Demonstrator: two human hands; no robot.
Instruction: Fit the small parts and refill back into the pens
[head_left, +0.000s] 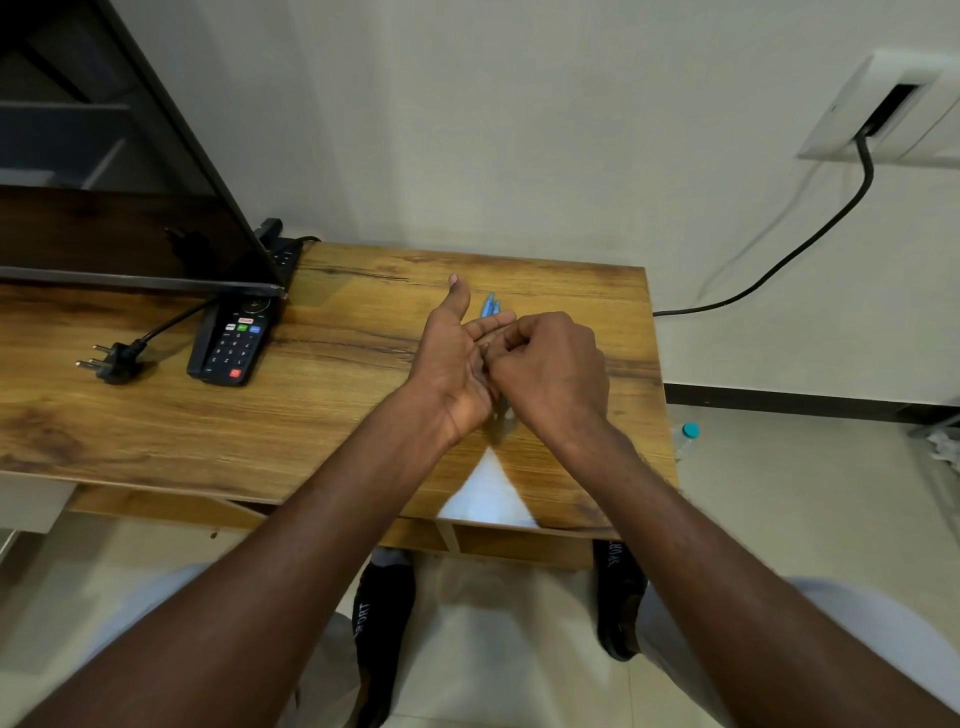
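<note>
The left hand is lying palm-up just above the counter, thumb sticking up and away, its fingers loosely curling under the right one. The right hand is pressing in against that palm, its grip curling together and seeming to pinch something small there; what exactly it is clamping on is hidden by the knuckles. Just beyond the two grips, a cluster of thin blue pieces is poking out past the fingertips, pale, slim and pointed, possibly pen-like, though too blurred to tell. To do this well, I judge the left palm should be staying steady as a rest while the right fingers are working gently, so nothing slips. Nearer the person than the grips, a white sheet is lying at the counter edge. Well off to the left of both hands, a black remote and a loose plug are resting
</note>
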